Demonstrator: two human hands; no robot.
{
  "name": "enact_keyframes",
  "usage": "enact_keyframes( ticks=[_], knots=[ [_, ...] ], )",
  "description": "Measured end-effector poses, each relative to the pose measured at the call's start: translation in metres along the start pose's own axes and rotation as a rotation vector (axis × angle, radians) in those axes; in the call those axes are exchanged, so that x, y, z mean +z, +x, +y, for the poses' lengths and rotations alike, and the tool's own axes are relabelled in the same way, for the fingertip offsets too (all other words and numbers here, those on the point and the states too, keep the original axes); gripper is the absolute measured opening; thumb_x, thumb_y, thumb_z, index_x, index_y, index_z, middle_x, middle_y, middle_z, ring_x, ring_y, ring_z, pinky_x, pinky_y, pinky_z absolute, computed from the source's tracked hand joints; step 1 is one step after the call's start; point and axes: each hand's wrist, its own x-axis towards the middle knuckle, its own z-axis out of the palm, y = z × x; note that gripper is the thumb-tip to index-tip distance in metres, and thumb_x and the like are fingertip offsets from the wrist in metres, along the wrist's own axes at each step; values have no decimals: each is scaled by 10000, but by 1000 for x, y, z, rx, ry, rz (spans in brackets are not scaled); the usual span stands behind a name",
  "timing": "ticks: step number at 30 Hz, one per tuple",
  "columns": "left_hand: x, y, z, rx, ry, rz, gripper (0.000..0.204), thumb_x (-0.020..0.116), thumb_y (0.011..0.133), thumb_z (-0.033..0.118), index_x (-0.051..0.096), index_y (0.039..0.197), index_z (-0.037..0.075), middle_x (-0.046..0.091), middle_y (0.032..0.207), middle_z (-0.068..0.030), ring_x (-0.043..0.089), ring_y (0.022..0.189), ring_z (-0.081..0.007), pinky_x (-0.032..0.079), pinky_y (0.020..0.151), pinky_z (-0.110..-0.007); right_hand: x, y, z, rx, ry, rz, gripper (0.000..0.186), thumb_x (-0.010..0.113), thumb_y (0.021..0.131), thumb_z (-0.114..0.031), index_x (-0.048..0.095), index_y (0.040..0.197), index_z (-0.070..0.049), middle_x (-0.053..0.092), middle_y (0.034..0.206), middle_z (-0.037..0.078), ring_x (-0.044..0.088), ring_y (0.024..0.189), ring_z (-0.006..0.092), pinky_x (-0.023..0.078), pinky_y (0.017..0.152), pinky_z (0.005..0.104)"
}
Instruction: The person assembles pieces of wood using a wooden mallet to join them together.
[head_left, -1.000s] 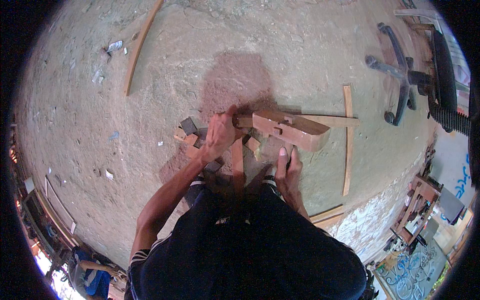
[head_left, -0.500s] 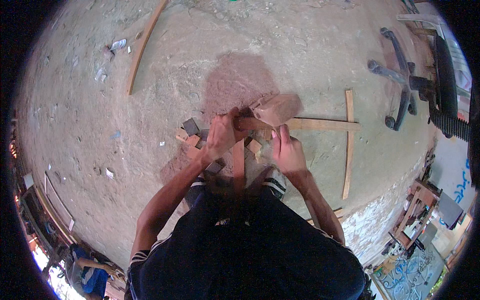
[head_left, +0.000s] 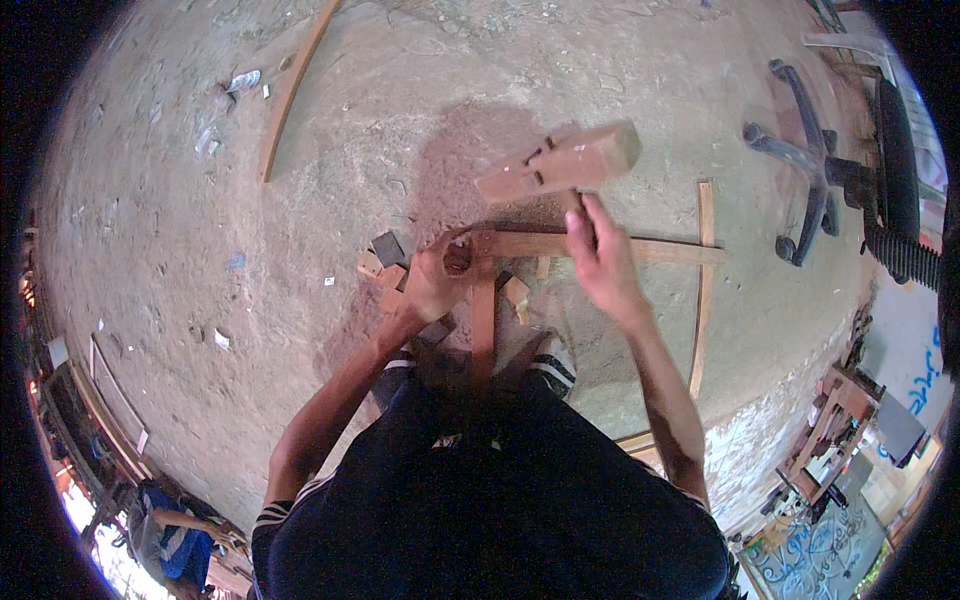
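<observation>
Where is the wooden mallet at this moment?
In the head view, the wooden mallet is right of centre in the upper half, held by its handle in the right hand, and appears just above the crosswise wooden strip.

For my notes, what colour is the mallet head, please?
The mallet head is light brown, clearest in the head view.

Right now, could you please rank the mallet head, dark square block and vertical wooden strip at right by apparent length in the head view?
1. Vertical wooden strip, longest
2. Mallet head, perhaps flattered by nearness to the camera
3. Dark square block, clearly smallest
</observation>
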Motion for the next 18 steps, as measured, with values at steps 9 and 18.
enact_keyframes(
  ticks=[9, 18],
  knots=[
    [6, -8, -36, -160, -34, -24, 306, 743, 901, 235, 725, 1047, -33, 752, 867, -151, 722, 742, -172, 573, 674, -328, -35, 95, -4, -57, -188, -306, 500, 545, 1006, -459, 723, 1080, 3, 722, 988, 214, 698, 896, 377, 521, 812, 419],
    [4, -9, -43, -174, 132, -61, 260, 742, 887, 186, 734, 1000, -49, 739, 823, -160, 678, 665, -144, 548, 623, -334, -11, 119, 12, -145, -269, -422, 545, 551, 1016, -471, 656, 831, 31, 559, 686, 70, 474, 682, 145, 407, 627, 355]
  ],
)
